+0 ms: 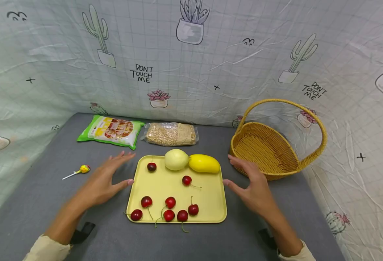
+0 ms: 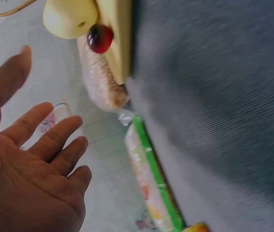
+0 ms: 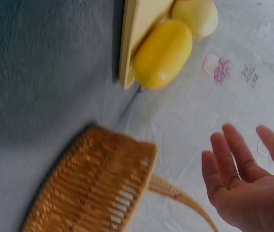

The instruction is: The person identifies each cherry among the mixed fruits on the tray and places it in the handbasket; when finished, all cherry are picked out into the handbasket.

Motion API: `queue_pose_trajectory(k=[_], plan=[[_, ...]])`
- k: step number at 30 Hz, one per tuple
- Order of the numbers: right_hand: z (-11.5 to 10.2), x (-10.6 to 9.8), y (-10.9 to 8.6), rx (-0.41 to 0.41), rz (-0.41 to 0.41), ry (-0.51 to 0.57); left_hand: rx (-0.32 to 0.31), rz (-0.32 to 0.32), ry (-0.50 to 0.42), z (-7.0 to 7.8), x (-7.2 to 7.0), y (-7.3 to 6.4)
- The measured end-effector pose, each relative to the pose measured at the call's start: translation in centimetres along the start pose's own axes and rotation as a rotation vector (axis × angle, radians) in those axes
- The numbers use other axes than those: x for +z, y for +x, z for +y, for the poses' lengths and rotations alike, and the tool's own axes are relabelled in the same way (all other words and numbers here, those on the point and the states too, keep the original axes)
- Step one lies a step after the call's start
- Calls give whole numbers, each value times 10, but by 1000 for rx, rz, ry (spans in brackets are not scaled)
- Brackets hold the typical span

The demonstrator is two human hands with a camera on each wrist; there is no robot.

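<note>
A yellow tray (image 1: 158,185) lies in the middle of the table. On it are several red cherries (image 1: 169,215) with stems, a pale green round fruit (image 1: 176,160) and a smooth yellow oblong fruit (image 1: 204,163), both along the far edge. My left hand (image 1: 101,181) hovers just left of the tray with fingers extended and thumb apart. On the other side, my right hand (image 1: 253,185) is held likewise, between the tray and the wicker basket (image 1: 263,148). Both wrist views show relaxed fingers and nothing in either palm.
Behind the tray lie a green-and-white food bag (image 1: 113,131) and a clear pack of pale beans or grains (image 1: 170,133). A lollipop (image 1: 84,169) rests at the left. The basket's tall handle (image 1: 321,134) arches up at the right. A patterned cloth (image 1: 211,72) hangs behind the table.
</note>
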State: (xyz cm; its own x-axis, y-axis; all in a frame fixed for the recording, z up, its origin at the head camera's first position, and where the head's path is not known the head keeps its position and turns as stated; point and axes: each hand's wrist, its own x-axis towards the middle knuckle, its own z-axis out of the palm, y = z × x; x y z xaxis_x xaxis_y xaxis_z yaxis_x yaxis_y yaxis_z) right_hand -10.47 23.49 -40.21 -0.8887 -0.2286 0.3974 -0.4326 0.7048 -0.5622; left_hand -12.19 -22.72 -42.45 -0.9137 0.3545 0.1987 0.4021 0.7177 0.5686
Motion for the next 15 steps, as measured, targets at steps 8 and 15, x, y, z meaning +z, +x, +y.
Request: queue_pose_trajectory(k=[8,15], plan=[[-9,18,-5,-60,-211,76,-102,-90,-10,-12,11,-7],[-14,36,-7,-88,-470,93,-108,-142,19,-17,19,-7]])
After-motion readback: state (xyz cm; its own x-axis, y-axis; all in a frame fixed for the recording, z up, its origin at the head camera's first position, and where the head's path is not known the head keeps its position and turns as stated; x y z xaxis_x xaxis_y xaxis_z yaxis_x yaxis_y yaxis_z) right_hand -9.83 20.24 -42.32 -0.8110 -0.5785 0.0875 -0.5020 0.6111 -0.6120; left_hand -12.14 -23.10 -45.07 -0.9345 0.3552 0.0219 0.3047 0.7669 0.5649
